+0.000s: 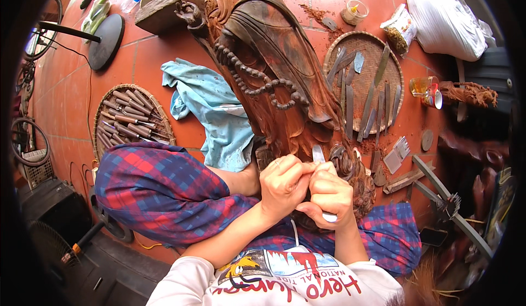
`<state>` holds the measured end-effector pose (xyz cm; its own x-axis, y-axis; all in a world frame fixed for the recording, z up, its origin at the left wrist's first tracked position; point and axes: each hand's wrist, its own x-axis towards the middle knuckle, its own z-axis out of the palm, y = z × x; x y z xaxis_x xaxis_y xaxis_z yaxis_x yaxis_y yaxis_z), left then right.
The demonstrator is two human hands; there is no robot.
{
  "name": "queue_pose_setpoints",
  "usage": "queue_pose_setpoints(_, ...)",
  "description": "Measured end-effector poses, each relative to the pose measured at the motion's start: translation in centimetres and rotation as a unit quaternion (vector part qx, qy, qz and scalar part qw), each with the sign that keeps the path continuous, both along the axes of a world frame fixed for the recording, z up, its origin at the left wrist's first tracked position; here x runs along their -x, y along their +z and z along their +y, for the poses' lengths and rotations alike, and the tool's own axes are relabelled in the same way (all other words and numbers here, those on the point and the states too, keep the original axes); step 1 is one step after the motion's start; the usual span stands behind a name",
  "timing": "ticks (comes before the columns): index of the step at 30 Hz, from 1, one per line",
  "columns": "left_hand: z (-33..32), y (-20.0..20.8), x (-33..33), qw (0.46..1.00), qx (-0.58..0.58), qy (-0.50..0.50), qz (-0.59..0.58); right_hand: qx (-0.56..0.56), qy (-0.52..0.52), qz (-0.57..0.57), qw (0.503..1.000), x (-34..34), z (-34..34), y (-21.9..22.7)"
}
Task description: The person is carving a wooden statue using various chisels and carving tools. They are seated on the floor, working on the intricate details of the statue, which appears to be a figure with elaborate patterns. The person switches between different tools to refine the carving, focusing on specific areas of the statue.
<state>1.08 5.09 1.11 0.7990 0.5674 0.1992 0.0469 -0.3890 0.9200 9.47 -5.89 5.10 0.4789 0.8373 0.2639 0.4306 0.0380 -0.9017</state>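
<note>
A large carved wooden statue (274,48) in reddish brown, with a robe and a string of carved beads (257,84), leans toward me over my lap. My right hand (331,196) is closed around a flat metal blade (318,153); one end shows past the fingers toward the carving and the other at the heel of the hand. Closed beside it, my left hand (285,182) meets the right at the fingertips and presses on the blade there. Both hands are at the statue's lower end, next to knobbly carving (356,180). My fingers hide the blade's middle.
A round basket (97,125) of wooden-handled carving tools is on the left. A light blue cloth (205,109) lies beside the statue. At right, a woven tray (399,59) holds several files. Nearby are a brush (396,153), a metal clamp (455,210) and a white sack (445,18).
</note>
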Motion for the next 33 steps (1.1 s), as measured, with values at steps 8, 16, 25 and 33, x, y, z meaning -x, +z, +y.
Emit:
queue_pose_setpoints(8, 0.7, 0.2, -0.7, 0.999, 0.003, 0.033, -0.001, -0.001, -0.01, -0.041, 0.999, -0.5, 1.8, 0.7)
queue_pose_setpoints(16, 0.6, 0.5, -0.4, 0.999, 0.041, 0.024, -0.01, 0.0, -0.001, -0.016, 1.0, -0.6, 1.5, 1.2)
queue_pose_setpoints(25, 0.1, 0.3, -0.2, 0.999, 0.03, 0.01, -0.013, 0.0, -0.023, -0.014, 1.0, 0.0, 1.2, 1.2)
queue_pose_setpoints(33, -0.4, -0.3, 0.1, 1.0, 0.023, -0.005, -0.012, 0.021, -0.034, -0.009, 0.999, 0.6, 0.5, 1.0)
